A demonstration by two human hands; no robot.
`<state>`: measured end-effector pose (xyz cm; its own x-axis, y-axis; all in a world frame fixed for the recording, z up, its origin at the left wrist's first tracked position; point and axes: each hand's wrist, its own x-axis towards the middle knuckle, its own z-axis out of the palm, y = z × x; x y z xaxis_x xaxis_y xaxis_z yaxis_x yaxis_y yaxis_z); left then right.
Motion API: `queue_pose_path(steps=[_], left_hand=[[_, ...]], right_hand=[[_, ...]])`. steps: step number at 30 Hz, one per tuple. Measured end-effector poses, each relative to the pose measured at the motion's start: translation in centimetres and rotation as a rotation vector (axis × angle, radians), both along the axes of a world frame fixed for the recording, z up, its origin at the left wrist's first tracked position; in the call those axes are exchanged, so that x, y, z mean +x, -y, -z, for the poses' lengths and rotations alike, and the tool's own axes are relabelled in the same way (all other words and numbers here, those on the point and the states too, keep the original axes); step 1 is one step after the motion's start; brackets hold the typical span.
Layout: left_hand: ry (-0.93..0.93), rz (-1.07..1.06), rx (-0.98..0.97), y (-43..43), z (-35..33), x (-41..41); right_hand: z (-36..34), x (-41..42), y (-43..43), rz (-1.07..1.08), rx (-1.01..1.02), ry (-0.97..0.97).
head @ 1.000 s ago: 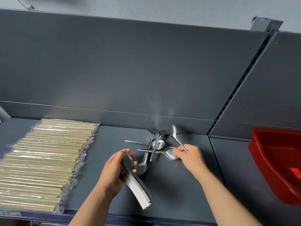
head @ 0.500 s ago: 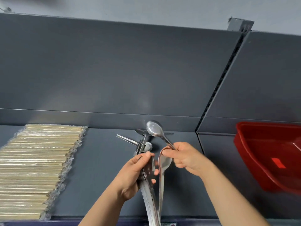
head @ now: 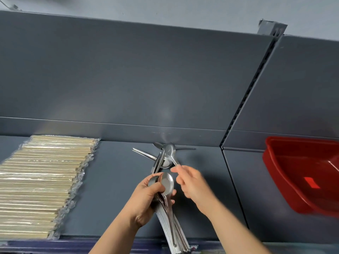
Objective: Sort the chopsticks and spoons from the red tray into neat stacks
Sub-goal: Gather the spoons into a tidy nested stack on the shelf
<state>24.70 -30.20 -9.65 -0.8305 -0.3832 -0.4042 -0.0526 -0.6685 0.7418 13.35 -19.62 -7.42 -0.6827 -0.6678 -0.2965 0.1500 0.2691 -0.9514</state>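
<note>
1. Since half a second ago, the spoon the right hand [head: 192,184] was carrying has joined the bundle of spoons [head: 166,182], and that hand has let go and swung back toward the back of the shelf [head: 119,189].
2. The loose spoons [head: 165,154] lie just above the hands in the middle of the frame, crossed over one another against the shelf's back wall. One handle runs diagonally down and to the right, and its end points at the right hand.
3. The right hand is the nearer of the two. Its fingers [head: 174,169] are loosely stretched and hold nothing, with the tip of the foremost one at the end of that handle. Motion blur hides whether it touches.
4. The left hand [head: 146,198] grips the bundle just below the bowls. The bowls face up and the handles fan toward the lower edge of the frame.
5. The wrapped chopsticks [head: 45,180] lie stacked at the left, well apart from the hands.
6. The red tray [head: 271,162] sits at the right edge, and what shows of its inside holds no cutlery.
7. The next pick likely calls for a pinch on that slanted handle.
</note>
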Motion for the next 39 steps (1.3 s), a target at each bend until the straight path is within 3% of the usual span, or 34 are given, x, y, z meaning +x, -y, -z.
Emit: queue_pose_path(steps=[4, 6, 16, 20, 22, 27, 34, 39], left_hand=[[-0.014, -0.130, 0.054, 0.9, -0.1, 0.7], [-0.015, -0.190, 0.024, 1.3, -0.3, 1.0], [-0.075, -0.234, 0.000, 3.4, -0.2, 2.2], [-0.054, -0.272, -0.052, 3.9, -0.4, 2.5], [-0.027, -0.298, -0.060, 4.3, -0.3, 2.6], [-0.036, -0.365, 0.042, 5.2, -0.3, 2.7], [0.001, -0.358, -0.016, 5.8, -0.6, 3.0], [0.030, -0.323, 0.006, 5.8, -0.9, 2.4]], right_hand=[[-0.4, 0.2, -1.0, -0.139, 0.142, -0.375], [-0.6, 0.7, -1.2, -0.195, 0.150, -0.464], [-0.8, 2.8, 0.4, -0.294, 0.049, -0.481], [-1.4, 2.8, 0.7, -0.419, 0.084, -0.334], [-1.2, 1.7, 1.2, -0.360, 0.155, -0.241], [1.6, -2.3, 3.6, -0.039, 0.436, -0.407], [2.1, -4.0, 6.4, 0.045, 0.463, -0.312], [-0.2, -6.5, 4.4, 0.069, 0.582, -0.706]])
